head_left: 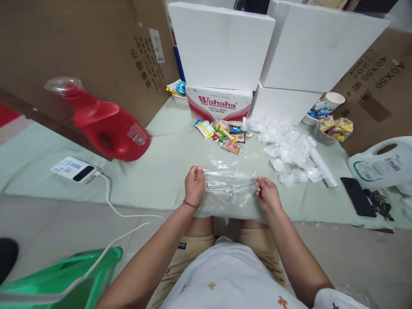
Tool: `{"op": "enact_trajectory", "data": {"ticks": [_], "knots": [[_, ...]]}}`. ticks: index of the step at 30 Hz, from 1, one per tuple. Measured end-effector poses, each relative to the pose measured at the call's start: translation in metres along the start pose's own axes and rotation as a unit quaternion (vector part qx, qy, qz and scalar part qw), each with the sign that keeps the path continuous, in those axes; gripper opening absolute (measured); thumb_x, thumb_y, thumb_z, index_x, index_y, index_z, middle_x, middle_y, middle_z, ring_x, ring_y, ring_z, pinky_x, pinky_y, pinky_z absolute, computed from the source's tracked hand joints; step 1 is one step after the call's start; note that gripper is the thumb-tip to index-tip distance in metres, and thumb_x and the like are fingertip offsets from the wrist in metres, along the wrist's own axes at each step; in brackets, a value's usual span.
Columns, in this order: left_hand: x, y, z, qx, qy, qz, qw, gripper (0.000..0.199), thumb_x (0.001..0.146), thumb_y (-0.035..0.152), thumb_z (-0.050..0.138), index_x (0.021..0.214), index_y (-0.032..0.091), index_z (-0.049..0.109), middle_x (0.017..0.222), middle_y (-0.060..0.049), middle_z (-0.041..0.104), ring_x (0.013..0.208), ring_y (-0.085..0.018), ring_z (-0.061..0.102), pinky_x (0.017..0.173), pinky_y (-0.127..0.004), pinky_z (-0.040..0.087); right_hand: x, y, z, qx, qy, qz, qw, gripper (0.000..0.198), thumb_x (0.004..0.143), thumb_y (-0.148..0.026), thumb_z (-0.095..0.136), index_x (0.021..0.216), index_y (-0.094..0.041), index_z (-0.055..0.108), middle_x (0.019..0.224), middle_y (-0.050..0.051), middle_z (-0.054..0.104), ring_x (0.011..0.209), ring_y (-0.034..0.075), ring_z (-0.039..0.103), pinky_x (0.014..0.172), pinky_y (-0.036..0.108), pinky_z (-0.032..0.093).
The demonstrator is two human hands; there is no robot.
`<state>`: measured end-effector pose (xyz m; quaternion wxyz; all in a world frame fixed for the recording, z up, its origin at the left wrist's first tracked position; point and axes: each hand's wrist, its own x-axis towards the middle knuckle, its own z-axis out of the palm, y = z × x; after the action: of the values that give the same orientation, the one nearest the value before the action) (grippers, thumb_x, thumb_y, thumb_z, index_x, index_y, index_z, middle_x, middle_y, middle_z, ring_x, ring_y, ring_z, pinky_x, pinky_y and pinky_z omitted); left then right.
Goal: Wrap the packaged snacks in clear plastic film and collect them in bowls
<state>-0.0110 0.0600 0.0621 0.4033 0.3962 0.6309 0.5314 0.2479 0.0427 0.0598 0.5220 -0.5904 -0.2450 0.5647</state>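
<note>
A clear plastic bag (230, 186) is stretched flat between my two hands, above the front edge of the green-covered table. My left hand (195, 185), with a red string at the wrist, is closed on the bag's left side. On its right side, my right hand (268, 192) pinches the plastic. Beyond the bag lies a small pile of wrapped snacks (231, 146) in mixed colours. A heap of crumpled clear plastic bags (286, 143) spreads to the right of the snacks, with a clear plastic roll (323, 166) beside it.
White boxes (222, 47) and a Wahaha carton (220, 105) stand at the back. On the left are a red jug (111, 128) and a white device (75, 169) with a cable. Snack bowls (333, 131), a white jug (381, 161), a phone (357, 196) and keys (381, 204) sit right.
</note>
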Motion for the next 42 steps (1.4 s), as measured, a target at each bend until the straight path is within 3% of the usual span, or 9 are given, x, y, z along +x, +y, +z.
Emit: {"op": "enact_trajectory", "data": {"ticks": [9, 15, 19, 22, 24, 27, 31, 36, 42], "knots": [[0.022, -0.025, -0.033, 0.093, -0.082, -0.059, 0.991, 0.034, 0.091, 0.053, 0.056, 0.075, 0.024, 0.049, 0.058, 0.008, 0.037, 0.05, -0.012, 0.037, 0.049, -0.024, 0.031, 0.012, -0.022, -0.035, -0.148, -0.147, 0.058, 0.976, 0.05, 0.06, -0.058, 0.089, 0.072, -0.018, 0.062, 0.053, -0.007, 0.05, 0.039, 0.004, 0.033, 0.037, 0.017, 0.024], [0.021, 0.001, -0.049, 0.222, 0.138, 0.131, 0.956, 0.01, 0.087, 0.029, 0.061, 0.083, 0.024, 0.053, 0.083, -0.001, 0.056, 0.076, -0.02, 0.053, 0.075, -0.032, 0.045, 0.015, -0.013, -0.03, -0.239, -0.124, -0.014, 0.963, 0.047, 0.069, -0.061, 0.08, 0.074, -0.02, 0.059, 0.053, -0.006, 0.053, 0.042, 0.008, 0.042, 0.04, 0.02, 0.031], [0.007, 0.029, -0.036, 0.285, -0.108, 0.311, 0.9, 0.01, 0.089, 0.021, 0.055, 0.089, 0.023, 0.065, 0.088, -0.005, 0.065, 0.081, -0.021, 0.061, 0.084, -0.037, 0.047, 0.019, -0.012, -0.026, -0.236, -0.13, -0.021, 0.963, 0.048, 0.069, -0.063, 0.079, 0.076, -0.02, 0.058, 0.052, -0.008, 0.049, 0.044, 0.008, 0.04, 0.042, 0.022, 0.031], [0.003, 0.028, -0.013, 0.359, -0.29, 0.339, 0.82, 0.018, 0.091, 0.024, 0.054, 0.095, 0.023, 0.071, 0.097, -0.01, 0.074, 0.097, -0.026, 0.067, 0.105, -0.049, 0.041, 0.022, -0.013, -0.027, -0.221, -0.14, -0.033, 0.965, 0.048, 0.067, -0.059, 0.083, 0.084, -0.019, 0.062, 0.054, -0.009, 0.047, 0.047, 0.008, 0.041, 0.046, 0.022, 0.032], [0.007, 0.017, -0.002, 0.416, -0.296, 0.299, 0.806, 0.027, 0.096, 0.033, 0.054, 0.112, 0.023, 0.073, 0.123, -0.015, 0.073, 0.122, -0.033, 0.063, 0.118, -0.063, 0.026, 0.023, -0.015, -0.032, -0.215, -0.142, -0.039, 0.965, 0.051, 0.063, -0.054, 0.087, 0.092, -0.019, 0.064, 0.06, -0.009, 0.051, 0.051, 0.009, 0.045, 0.051, 0.023, 0.036], [0.016, -0.003, -0.002, 0.5, -0.312, 0.214, 0.779, 0.062, 0.095, 0.055, 0.057, 0.149, 0.027, 0.053, 0.166, -0.017, 0.041, 0.153, -0.04, 0.036, 0.12, -0.077, 0.008, 0.022, -0.016, -0.047, -0.221, -0.133, -0.039, 0.965, 0.053, 0.059, -0.049, 0.089, 0.096, -0.019, 0.065, 0.068, -0.007, 0.055, 0.056, 0.01, 0.049, 0.056, 0.025, 0.038], [0.019, -0.021, -0.024, 0.561, -0.382, 0.202, 0.706, 0.107, 0.082, 0.077, 0.062, 0.167, 0.026, 0.022, 0.175, -0.018, 0.009, 0.162, -0.041, 0.012, 0.119, -0.078, 0.0, 0.019, -0.015, -0.072, -0.256, -0.144, -0.028, 0.955, 0.049, 0.063, -0.051, 0.086, 0.093, -0.019, 0.065, 0.068, -0.006, 0.055, 0.058, 0.011, 0.049, 0.057, 0.026, 0.038], [0.011, -0.022, -0.04, 0.526, -0.39, 0.186, 0.732, 0.112, 0.082, 0.083, 0.055, 0.168, 0.022, 0.017, 0.175, -0.018, 0.006, 0.163, -0.039, 0.008, 0.122, -0.073, -0.003, 0.019, -0.021, -0.078, -0.343, -0.138, -0.034, 0.929, 0.055, 0.075, -0.058, 0.078, 0.111, -0.018, 0.066, 0.074, -0.001, 0.063, 0.064, 0.016, 0.056, 0.062, 0.03, 0.046], [0.024, -0.01, -0.033, 0.453, -0.36, 0.089, 0.811, 0.058, 0.106, 0.053, 0.02, 0.147, 0.035, 0.057, 0.169, -0.001, 0.038, 0.161, -0.026, 0.023, 0.126, -0.067, 0.002, -0.018, -0.03, -0.027, -0.457, -0.008, -0.393, 0.798, 0.021, 0.099, -0.037, 0.054, 0.098, -0.02, 0.067, 0.096, 0.009, 0.067, 0.086, 0.022, 0.059, 0.082, 0.039, 0.05]]}}
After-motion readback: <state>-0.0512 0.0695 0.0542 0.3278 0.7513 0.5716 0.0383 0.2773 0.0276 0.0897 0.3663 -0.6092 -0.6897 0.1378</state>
